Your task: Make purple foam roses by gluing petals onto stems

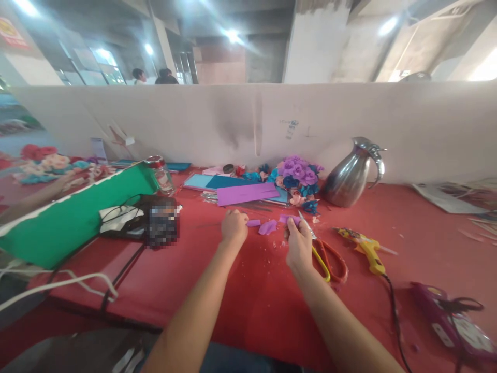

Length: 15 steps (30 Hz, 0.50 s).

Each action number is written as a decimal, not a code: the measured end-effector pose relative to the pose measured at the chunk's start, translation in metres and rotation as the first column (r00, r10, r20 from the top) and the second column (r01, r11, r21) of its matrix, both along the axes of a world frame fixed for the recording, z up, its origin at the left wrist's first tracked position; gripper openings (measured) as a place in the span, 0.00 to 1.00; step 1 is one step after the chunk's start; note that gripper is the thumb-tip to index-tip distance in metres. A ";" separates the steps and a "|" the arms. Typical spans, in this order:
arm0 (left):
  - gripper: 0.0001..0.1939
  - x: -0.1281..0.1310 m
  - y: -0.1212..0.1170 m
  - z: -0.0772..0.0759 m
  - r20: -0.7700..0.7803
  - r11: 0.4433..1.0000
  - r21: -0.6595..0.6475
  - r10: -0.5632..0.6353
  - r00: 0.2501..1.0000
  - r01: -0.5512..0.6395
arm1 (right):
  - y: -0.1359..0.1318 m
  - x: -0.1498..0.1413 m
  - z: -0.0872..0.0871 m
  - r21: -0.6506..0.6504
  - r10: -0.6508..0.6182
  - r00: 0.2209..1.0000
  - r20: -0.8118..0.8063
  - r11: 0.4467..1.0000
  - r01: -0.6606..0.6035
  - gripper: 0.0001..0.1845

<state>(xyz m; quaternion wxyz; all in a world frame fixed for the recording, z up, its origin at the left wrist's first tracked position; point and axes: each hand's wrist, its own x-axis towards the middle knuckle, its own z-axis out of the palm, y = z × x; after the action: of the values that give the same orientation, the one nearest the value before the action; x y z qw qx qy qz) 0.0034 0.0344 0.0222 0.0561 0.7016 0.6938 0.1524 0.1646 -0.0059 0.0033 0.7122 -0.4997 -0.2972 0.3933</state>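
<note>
My left hand is closed in a fist over the middle of the red table. A small rolled piece of purple paper sticks out at its fingertips, and a faint thin stem seems to run out on the other side. My right hand pinches a purple paper petal between thumb and fingers. Between the hands, a loose purple petal lies on the table. Close beside my right hand are scissors with red and yellow handles, their blades partly behind the hand.
A purple paper sheet lies on blue sheets behind my hands, near paper flowers. A steel jug, a yellow glue gun and a corded purple device are at right. Left are a glass jar, black bag and green board.
</note>
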 end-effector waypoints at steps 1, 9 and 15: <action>0.15 0.003 0.003 -0.001 -0.048 1.000 0.006 -0.004 0.999 0.004 | 0.001 0.001 -0.001 -0.009 0.014 1.000 0.028 1.000 -0.014 0.15; 0.13 0.009 0.024 -0.011 -0.149 0.993 0.032 -0.105 0.983 0.111 | -0.012 -0.008 0.002 -0.330 0.377 0.463 0.802 0.926 -0.182 0.10; 0.15 0.020 0.034 -0.008 -0.173 0.988 0.043 -0.141 0.975 0.151 | -0.023 -0.015 0.013 -0.382 0.392 0.207 0.896 0.920 -0.091 0.12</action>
<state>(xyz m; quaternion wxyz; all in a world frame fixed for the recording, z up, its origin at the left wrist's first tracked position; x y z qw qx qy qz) 0.0237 0.0689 0.0142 -0.0113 0.7624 0.6382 0.1070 0.1495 -0.0288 0.0161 0.2412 -0.6644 -0.6923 0.1457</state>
